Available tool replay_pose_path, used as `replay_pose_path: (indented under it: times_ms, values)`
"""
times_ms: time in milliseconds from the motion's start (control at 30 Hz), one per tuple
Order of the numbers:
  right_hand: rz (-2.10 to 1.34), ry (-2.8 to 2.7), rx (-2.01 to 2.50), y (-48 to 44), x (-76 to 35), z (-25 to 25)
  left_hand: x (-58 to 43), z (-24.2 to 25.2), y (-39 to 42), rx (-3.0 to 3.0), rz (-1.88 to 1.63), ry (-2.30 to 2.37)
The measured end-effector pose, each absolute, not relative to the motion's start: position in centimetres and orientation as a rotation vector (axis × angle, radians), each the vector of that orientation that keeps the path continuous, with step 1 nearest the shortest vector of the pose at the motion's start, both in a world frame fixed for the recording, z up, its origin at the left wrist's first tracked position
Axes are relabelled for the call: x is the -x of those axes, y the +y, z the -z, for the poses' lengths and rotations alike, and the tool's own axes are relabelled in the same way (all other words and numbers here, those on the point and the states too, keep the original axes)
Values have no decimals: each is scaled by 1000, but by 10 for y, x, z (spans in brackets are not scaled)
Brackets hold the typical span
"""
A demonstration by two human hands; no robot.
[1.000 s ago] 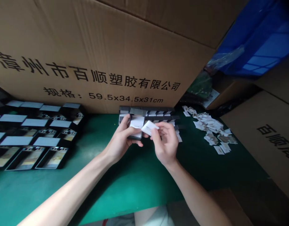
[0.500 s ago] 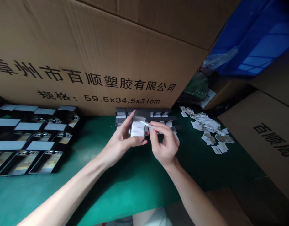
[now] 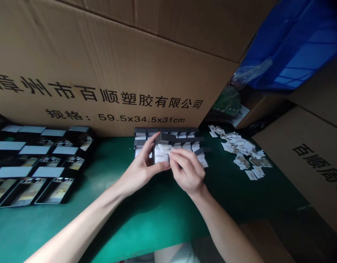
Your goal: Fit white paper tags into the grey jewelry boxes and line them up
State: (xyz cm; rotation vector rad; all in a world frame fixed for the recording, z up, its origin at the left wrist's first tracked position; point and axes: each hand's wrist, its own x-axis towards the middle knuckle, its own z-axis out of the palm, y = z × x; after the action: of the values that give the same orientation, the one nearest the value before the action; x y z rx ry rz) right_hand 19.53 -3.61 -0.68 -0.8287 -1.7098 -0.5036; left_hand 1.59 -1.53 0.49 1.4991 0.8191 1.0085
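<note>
My left hand [image 3: 139, 166] grips a small dark tray piece [image 3: 160, 151] with a white face, held above the green table [image 3: 146, 215]. My right hand [image 3: 186, 170] presses its fingers against the white packet [image 3: 165, 148] lying on that piece. Just behind my hands sits a row of similar dark pieces with white inserts [image 3: 182, 137], against the big cardboard box [image 3: 110, 62].
Several finished black trays with grey lids [image 3: 39, 164] lie in rows at the left. A heap of small white packets [image 3: 241, 149] lies at the right. More cardboard boxes [image 3: 308, 160] and a blue crate [image 3: 297, 40] stand at the right.
My right hand brought the white packet down from the air onto the dark piece in my left hand and now presses it in place.
</note>
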Motion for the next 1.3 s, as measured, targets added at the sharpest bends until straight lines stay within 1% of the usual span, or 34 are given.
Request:
replay_pose_path:
  times_ms: [300,700,867,1067,1300]
  values:
    - [405,-1742,874,-32,-195,8,-17,-5,-16,-1385,-966,791]
    - [468,-1588,895,-31,-196,4,-19,-17,-26,-1113,-826,746]
    - [281,-1525,951,-32,-195,1,-19,-19,-29,-1118,-746,718]
    - [-3,-1654,976,-31,-197,-3,-17,-24,-28,-1228,-645,712]
    - [-53,-1683,999,-30,-202,-5,-15,-25,-26,-1248,-615,708]
